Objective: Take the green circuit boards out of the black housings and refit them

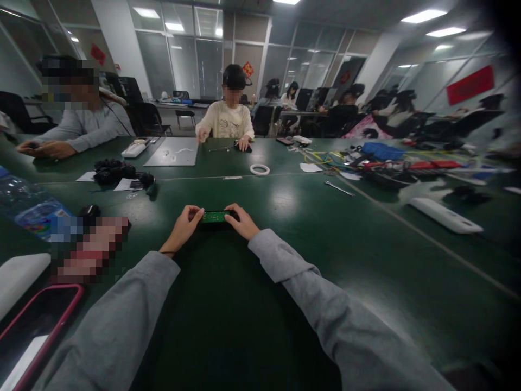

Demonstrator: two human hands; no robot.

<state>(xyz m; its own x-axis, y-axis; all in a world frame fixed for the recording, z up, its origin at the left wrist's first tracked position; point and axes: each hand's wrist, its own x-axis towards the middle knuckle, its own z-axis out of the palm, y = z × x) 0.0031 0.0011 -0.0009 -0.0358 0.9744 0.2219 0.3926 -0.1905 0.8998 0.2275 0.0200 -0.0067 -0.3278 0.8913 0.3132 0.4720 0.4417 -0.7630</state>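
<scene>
A small green circuit board (214, 216) with a dark edge sits level between my two hands, just above or on the green table (228, 304); I cannot tell which. My left hand (184, 227) pinches its left end between thumb and fingers. At the right end, my right hand (241, 220) grips it with the thumb on the near face and the fingers behind. Beyond the board, a white ring like a tape roll (259, 170) lies flat on the table.
Bundled black cables (114, 171), a plastic bottle (35, 206) and a red-cased phone (38, 326) lie left. A wrench (339, 188), a white power strip (445, 215) and tangled wires (366, 157) lie right. Across the table sits a person (230, 117); another (89, 119) sits left.
</scene>
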